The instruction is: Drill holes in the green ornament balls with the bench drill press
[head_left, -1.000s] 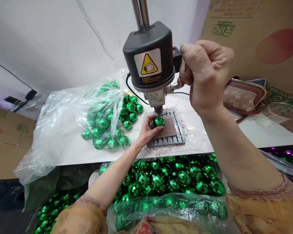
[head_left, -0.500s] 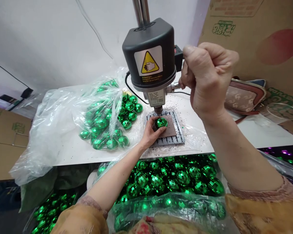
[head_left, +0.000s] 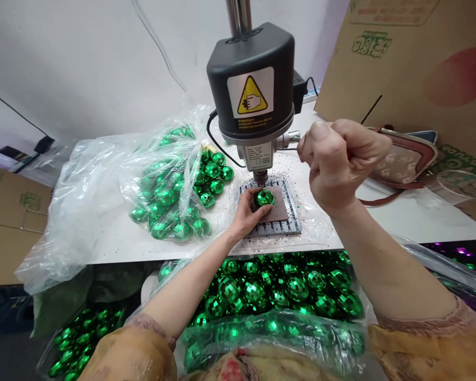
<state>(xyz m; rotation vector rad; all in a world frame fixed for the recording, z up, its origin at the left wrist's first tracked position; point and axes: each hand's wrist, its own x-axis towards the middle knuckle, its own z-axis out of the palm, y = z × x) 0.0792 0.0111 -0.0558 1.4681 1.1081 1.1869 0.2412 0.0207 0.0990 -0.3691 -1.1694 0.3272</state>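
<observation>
A black-headed bench drill press (head_left: 250, 84) stands in front of me, its chuck (head_left: 261, 178) over a green mirrored ball (head_left: 265, 197). My left hand (head_left: 247, 216) is closed round the ball's left and near sides, steadying it on a brown board (head_left: 280, 203). The thin bit reaches down to the top of the ball; whether it has entered the ball I cannot tell. To the right of the drill, my right hand (head_left: 339, 159) makes a fist round the feed lever (head_left: 291, 138), most of which the fingers hide.
A clear plastic bag (head_left: 91, 196) with several green mirrored balls (head_left: 164, 197) covers the table's left side. More balls (head_left: 297, 288) fill a container before my lap. Dark shavings surround the slotted drill base (head_left: 291, 225). A patterned purse (head_left: 400, 159) and cardboard box (head_left: 404, 69) are at right.
My right hand has come down with the feed lever, and the chuck sits slightly closer to the ball. My left hand keeps its hold. The view has shifted a little.
</observation>
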